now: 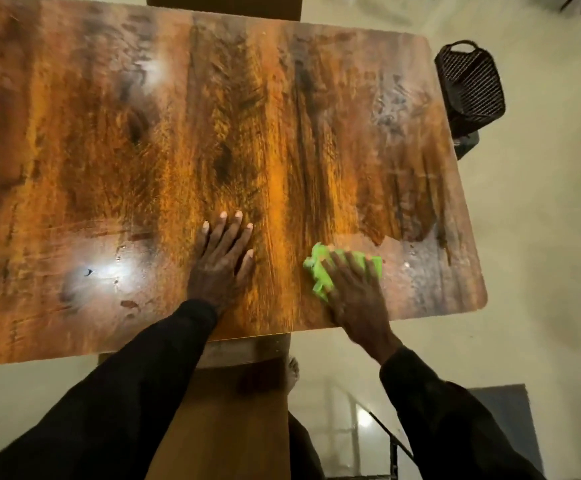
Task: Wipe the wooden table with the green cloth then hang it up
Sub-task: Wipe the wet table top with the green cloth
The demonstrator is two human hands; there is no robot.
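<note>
Green cloth (318,271) lies bunched on the wooden tabletop (126,150) close to its near right corner, pressed under the right hand (356,296). That hand's fingers (351,265) lie straight and spread over it, not curled round it. The left hand (221,265) rests palm down on bare wood left of the cloth, fingers straight, holding nothing. A dark woven basket (469,88) stands on the floor (541,220) beside the tabletop's far right corner.

The wooden table (143,150) fills most of the frame, its glossy orange-brown top streaked with dark grain and bright light reflections. The bright green cloth (320,271) lies bunched on it at lower right, near the table's front edge, partly covered
</note>
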